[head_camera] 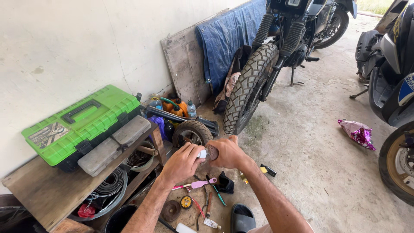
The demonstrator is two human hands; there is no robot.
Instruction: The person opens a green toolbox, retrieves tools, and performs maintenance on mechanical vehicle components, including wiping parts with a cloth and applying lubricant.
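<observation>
Hands meet at frame centre over the concrete floor [310, 172]. Left hand [183, 163] curled shut, fingertips pinched on a small white cap [202, 153]. Right hand [227, 152] closed around a dark brownish piece [212, 152] that touches the cap; what the piece is cannot be told. Both held in the air, above the tools.

Directly below the hands, on the floor: pink-handled tool [199, 184], green-handled screwdriver [217, 195], black rag [224, 183], small round tin [186, 202], white tube [212, 223]. Black sandal [241, 218] at the bottom edge.

Left: wooden bench [39, 190] carrying a green toolbox [82, 123] and, just beside it, a grey case [113, 144]. Coiled cable [110, 185] lies under the bench top.

Behind the hands: small wheel [192, 131] on the floor, bottles [181, 108] near the wall.

Further out: motorcycle front tyre [250, 86], knobby, upright, fork above it. Blue tarp [226, 36] hangs over a grey board [185, 64] leaning on the wall. Right: purple foil bag [357, 131] on the floor, apart from everything; a second bike [394, 64] at the right edge.
</observation>
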